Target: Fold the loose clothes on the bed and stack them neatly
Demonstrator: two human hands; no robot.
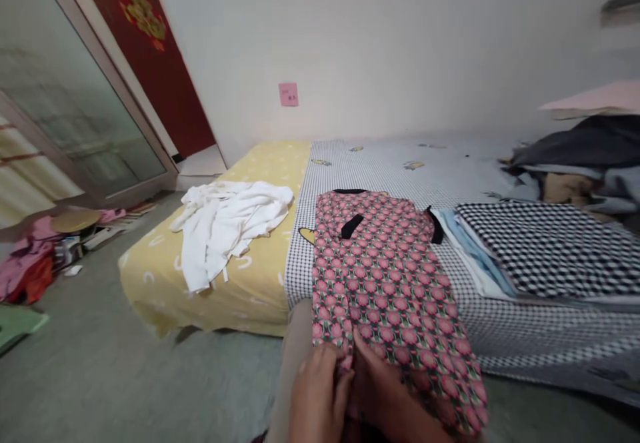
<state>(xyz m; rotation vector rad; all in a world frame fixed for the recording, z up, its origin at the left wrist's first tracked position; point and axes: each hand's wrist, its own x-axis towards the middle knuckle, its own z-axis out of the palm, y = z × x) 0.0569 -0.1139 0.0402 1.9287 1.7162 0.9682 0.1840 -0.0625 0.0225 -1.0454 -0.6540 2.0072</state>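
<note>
A long pink floral dress (380, 276) with black trim lies face-down or folded on the bed's front edge; which, I cannot tell. Its lower part hangs over the edge toward me. My left hand (317, 386) pinches the cloth near the left side of the folded lower part. Just beside it, my right hand (383, 389) grips the same fabric, thumb on top and the other fingers mostly hidden by cloth. One black cuff (352, 226) rests across the upper part, and another black-trimmed sleeve end (436, 225) sticks out at the right.
A crumpled white garment (233, 219) lies on the yellow sheet (200, 303) at left. Folded clothes topped by a black-and-white checked cloth (550, 249) sit at right, before a heap of dark clothes (585, 143). Pink and red items (33, 263) lie on the floor.
</note>
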